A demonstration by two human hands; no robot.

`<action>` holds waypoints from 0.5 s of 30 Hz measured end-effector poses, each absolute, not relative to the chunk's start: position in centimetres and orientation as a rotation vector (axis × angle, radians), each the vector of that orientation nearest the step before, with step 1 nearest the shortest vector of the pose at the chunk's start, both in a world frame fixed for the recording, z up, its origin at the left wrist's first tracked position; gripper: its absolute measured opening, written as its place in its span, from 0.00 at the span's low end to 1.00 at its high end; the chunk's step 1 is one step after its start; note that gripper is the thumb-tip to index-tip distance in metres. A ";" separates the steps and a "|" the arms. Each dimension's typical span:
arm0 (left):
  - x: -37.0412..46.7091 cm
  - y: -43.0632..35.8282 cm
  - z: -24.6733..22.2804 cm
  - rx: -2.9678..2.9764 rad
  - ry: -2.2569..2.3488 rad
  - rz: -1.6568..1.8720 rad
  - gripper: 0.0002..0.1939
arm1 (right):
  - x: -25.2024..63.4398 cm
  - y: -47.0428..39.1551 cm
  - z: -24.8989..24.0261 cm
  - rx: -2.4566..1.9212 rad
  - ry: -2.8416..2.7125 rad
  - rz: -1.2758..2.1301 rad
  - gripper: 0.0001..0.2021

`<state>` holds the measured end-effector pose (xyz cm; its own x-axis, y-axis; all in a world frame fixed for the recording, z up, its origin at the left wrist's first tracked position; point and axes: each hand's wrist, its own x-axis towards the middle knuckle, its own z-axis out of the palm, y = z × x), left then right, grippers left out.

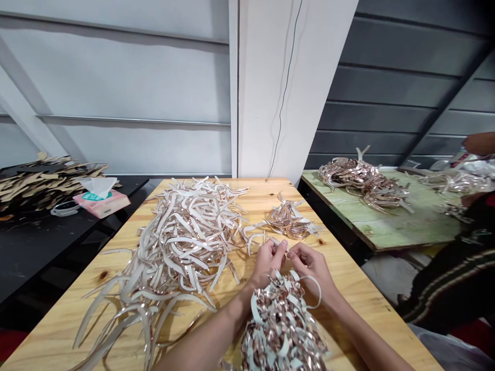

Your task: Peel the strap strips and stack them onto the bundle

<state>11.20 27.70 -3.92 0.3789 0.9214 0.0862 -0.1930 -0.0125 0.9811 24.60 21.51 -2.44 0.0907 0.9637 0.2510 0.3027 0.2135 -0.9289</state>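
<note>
And here the left hand (266, 262) is pinching a thin strip (275, 241) between closed fingertips; the right hand (312, 264) is curling in beside its end, its grip too small to tell. That narrow end could be slipping loose under a light pinch. The curly heap (284, 330) is lying between the forearms towards the table's (348, 278) near edge, perhaps snagging a wrist and dragging.

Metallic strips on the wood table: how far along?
Partway, by the look of it. Likely done: the curled pile in front. In hand: a strip, pinched by the left hand, right hand close beside. Left to do: probably the big loose heap; the smaller bunch is unclear.
</note>
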 end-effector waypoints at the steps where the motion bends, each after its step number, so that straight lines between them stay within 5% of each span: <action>1: 11.2 27.7 -3.9 1.277 0.756 1.030 0.25 | 24.6 21.5 -2.4 -1.289 -1.431 0.788 0.15; 15: 11.2 27.5 -3.8 1.247 0.742 1.053 0.26 | 24.4 21.9 -3.0 -1.322 -1.445 0.776 0.14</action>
<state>11.20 27.54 -3.81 0.3704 0.9240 0.0951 -0.2217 -0.0115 0.9750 24.42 21.88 -3.05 0.0845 0.9669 0.2406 0.3338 0.2000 -0.9212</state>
